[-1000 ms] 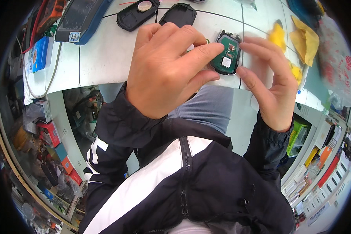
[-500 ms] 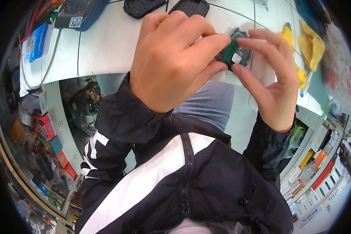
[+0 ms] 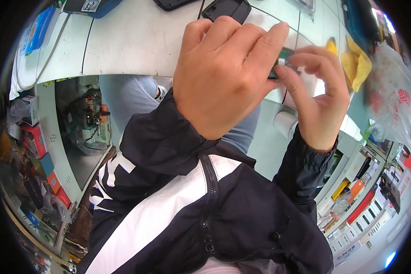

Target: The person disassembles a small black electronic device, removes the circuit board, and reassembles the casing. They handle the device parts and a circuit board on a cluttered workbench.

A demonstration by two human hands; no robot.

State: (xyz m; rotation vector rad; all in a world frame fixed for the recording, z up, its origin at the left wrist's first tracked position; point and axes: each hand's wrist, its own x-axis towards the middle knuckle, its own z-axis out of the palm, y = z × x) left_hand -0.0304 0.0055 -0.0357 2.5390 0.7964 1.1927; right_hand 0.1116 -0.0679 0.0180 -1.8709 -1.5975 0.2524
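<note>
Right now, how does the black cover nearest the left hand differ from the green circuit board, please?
The black cover lies on the white table; the green circuit board is between the left hand and right hand. Most of the cover shows, while the board is largely hidden. Both are partly behind the left hand.

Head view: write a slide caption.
Left hand and right hand at a green circuit board over a white table, a black shell lying beyond.
</note>
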